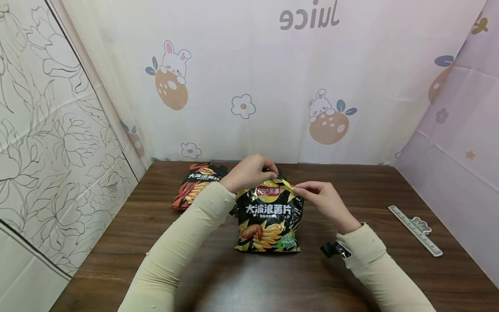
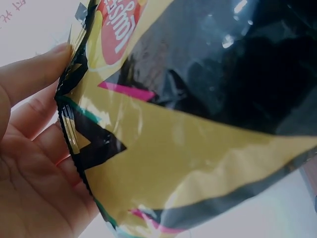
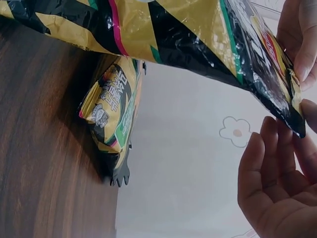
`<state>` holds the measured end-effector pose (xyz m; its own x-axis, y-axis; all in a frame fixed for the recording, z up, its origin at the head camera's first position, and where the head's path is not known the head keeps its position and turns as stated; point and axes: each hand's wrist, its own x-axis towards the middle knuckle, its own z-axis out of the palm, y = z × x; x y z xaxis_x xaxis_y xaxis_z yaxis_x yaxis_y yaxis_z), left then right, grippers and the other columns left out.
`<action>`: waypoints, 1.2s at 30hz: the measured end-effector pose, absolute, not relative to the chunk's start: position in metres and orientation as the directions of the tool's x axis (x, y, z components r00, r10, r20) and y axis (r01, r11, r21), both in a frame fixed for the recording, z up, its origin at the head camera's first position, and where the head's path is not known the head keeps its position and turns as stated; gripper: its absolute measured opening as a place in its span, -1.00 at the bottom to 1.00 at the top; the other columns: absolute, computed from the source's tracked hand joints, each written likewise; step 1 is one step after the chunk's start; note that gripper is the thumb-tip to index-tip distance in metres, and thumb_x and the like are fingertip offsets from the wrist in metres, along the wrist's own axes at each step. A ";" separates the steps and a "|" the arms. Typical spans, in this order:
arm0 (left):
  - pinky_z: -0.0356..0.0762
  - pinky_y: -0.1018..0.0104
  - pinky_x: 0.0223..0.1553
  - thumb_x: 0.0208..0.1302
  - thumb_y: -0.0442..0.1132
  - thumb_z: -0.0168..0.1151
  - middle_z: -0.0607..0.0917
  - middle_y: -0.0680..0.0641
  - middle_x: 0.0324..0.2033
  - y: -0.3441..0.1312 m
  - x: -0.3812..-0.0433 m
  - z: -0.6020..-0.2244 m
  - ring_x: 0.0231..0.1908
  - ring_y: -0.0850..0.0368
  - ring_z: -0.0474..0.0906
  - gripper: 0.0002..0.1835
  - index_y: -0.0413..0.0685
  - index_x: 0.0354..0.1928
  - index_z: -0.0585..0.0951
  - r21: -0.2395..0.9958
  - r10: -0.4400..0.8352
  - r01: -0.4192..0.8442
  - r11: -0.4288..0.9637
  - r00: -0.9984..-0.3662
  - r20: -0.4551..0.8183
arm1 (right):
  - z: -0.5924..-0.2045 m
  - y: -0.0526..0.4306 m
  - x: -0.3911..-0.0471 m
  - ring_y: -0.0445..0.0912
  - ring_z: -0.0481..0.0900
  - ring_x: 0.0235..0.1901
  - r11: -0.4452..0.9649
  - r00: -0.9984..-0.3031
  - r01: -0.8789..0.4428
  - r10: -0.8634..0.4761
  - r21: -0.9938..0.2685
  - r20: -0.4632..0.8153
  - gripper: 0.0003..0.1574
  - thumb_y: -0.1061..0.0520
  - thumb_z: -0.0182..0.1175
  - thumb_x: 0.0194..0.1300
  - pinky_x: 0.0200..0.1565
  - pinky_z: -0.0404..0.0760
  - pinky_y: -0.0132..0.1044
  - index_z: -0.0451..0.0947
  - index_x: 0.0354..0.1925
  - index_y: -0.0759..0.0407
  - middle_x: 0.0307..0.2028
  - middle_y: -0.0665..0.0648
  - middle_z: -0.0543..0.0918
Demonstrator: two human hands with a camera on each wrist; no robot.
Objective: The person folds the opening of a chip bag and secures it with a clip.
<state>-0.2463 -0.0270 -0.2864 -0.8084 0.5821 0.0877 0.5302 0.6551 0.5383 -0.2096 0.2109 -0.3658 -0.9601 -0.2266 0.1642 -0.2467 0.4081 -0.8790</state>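
Observation:
Both hands are at the top edge of a black and yellow Lay's potato chip bag, which is upright with its printed front facing me. My left hand pinches the top edge at its middle-left; in the left wrist view the thumb and fingers grip the crimped seal. My right hand pinches the top right corner between thumb and fingertips. In the right wrist view, the bag slants across the top, with the right hand at its sealed end and the left hand close by.
A red and black chip bag lies at the back left of the brown table. Another chip bag with a black toothed piece is behind the held one. A white sealing clip lies on the right. Printed curtains surround the table.

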 end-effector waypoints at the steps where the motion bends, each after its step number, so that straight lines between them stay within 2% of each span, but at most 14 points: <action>1: 0.34 0.38 -0.46 0.41 -0.17 0.19 0.74 0.05 -0.25 -0.027 -0.246 -0.286 -0.61 0.23 0.35 -0.81 -0.03 -0.12 0.73 0.537 0.582 0.531 0.655 -0.808 0.089 | -0.366 0.211 -0.210 -0.27 0.62 -0.20 0.413 -0.961 -0.247 -0.222 -0.877 0.167 -0.59 -0.05 0.24 0.36 -0.13 0.60 -0.37 0.69 -0.04 0.24 -0.08 0.19 0.71; 9: 0.37 0.37 -0.41 0.39 -0.16 0.21 0.74 0.07 -0.24 -0.027 -0.245 -0.286 -0.55 0.22 0.41 -0.84 0.01 -0.16 0.74 0.529 0.583 0.538 0.657 -0.807 0.096 | -0.369 0.210 -0.210 -0.29 0.61 -0.22 0.419 -0.958 -0.273 -0.204 -0.866 0.203 -0.63 -0.03 0.24 0.36 -0.14 0.61 -0.26 0.71 -0.09 0.23 -0.16 0.04 0.73; 13: 0.47 0.32 -0.30 0.38 -0.15 0.22 0.74 0.04 -0.16 -0.029 -0.247 -0.285 -0.41 0.20 0.53 -0.82 0.01 -0.11 0.73 0.527 0.588 0.537 0.659 -0.804 0.084 | -0.369 0.210 -0.211 -0.27 0.61 -0.24 0.413 -0.954 -0.285 -0.207 -0.865 0.216 -0.65 -0.02 0.24 0.36 -0.20 0.59 -0.33 0.72 -0.11 0.22 -0.19 -0.03 0.73; 17: 0.53 0.28 -0.18 0.37 -0.12 0.23 0.74 0.02 -0.11 -0.031 -0.249 -0.285 -0.32 0.22 0.58 -0.78 -0.01 -0.06 0.72 0.525 0.580 0.522 0.672 -0.812 0.066 | -0.368 0.209 -0.210 -0.24 0.57 -0.29 0.412 -0.954 -0.287 -0.209 -0.865 0.217 -0.67 -0.03 0.26 0.35 -0.26 0.55 -0.35 0.72 -0.13 0.20 -0.20 0.00 0.73; 23: 0.46 0.30 -0.33 0.39 -0.15 0.21 0.76 0.00 -0.26 -0.034 -0.250 -0.284 -0.53 0.20 0.47 -0.82 -0.02 -0.16 0.74 0.552 0.572 0.502 0.665 -0.818 0.055 | -0.367 0.209 -0.210 -0.23 0.57 -0.28 0.417 -0.954 -0.283 -0.213 -0.864 0.210 -0.67 -0.04 0.26 0.34 -0.27 0.54 -0.33 0.73 -0.12 0.18 -0.15 0.11 0.73; 31: 0.42 0.35 -0.39 0.39 -0.17 0.21 0.74 0.03 -0.30 -0.034 -0.249 -0.286 -0.57 0.22 0.43 -0.84 -0.02 -0.18 0.74 0.567 0.567 0.506 0.649 -0.820 0.082 | -0.368 0.212 -0.211 -0.22 0.61 -0.27 0.428 -0.957 -0.273 -0.214 -0.861 0.197 -0.64 -0.07 0.27 0.33 -0.25 0.57 -0.34 0.72 -0.10 0.17 -0.12 0.15 0.73; 36: 0.40 0.37 -0.50 0.40 -0.18 0.20 0.75 0.02 -0.32 -0.035 -0.248 -0.288 -0.67 0.23 0.37 -0.83 -0.05 -0.15 0.73 0.588 0.572 0.502 0.635 -0.816 0.079 | -0.368 0.215 -0.210 -0.19 0.62 -0.23 0.442 -0.958 -0.263 -0.226 -0.858 0.177 -0.61 -0.12 0.26 0.33 -0.22 0.60 -0.32 0.71 -0.08 0.12 -0.10 0.13 0.71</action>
<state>-0.2478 -0.0346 -0.2880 -0.8165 0.5720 0.0789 0.5016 0.6350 0.5876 -0.2096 0.2145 -0.3681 -0.9579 -0.2257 0.1773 -0.2629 0.4422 -0.8575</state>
